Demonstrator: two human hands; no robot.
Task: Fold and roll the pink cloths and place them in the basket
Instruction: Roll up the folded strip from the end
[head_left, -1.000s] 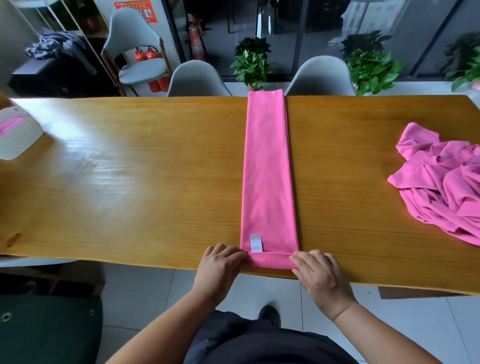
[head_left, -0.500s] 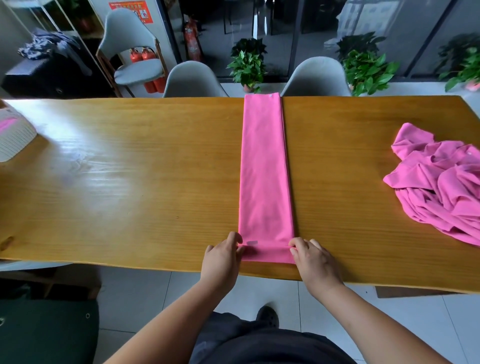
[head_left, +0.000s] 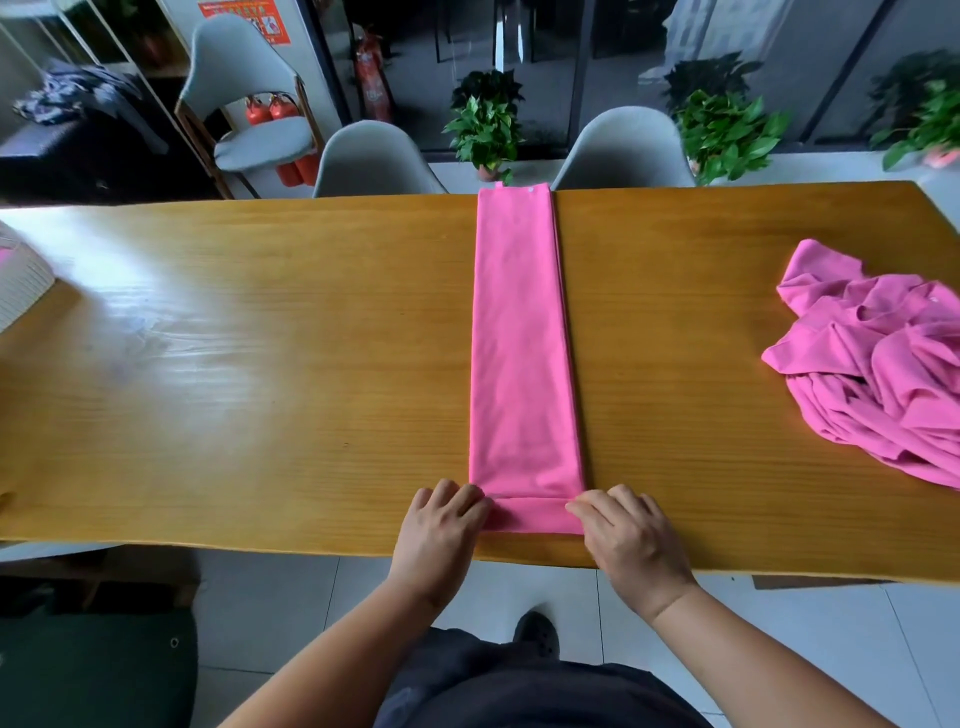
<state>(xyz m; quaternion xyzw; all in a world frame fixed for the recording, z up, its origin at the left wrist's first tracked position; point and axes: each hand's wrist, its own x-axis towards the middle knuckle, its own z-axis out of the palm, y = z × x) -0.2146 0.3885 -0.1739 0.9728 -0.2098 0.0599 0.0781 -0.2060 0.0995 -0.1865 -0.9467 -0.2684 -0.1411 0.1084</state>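
Table (head_left: 234, 364): wooden, long, running left to right. One pink strip (head_left: 522, 338), a cloth folded lengthwise, lies flat across the middle, reaching from the far edge to the near edge. Its near end is turned over into a short roll (head_left: 535, 514) just inside the near edge.

Left hand (head_left: 441, 530): fingers curled, gripping the roll's left end. Right hand (head_left: 628, 540): fingers curled, gripping the roll's right end.

Heap (head_left: 878, 364) of loose pink cloths: right side of the table, well apart from the strip. White basket (head_left: 21, 280): far left of the table, cut by the frame edge, something pink inside. Grey chairs (head_left: 374, 161) and potted plants (head_left: 485, 124) stand beyond the far edge.
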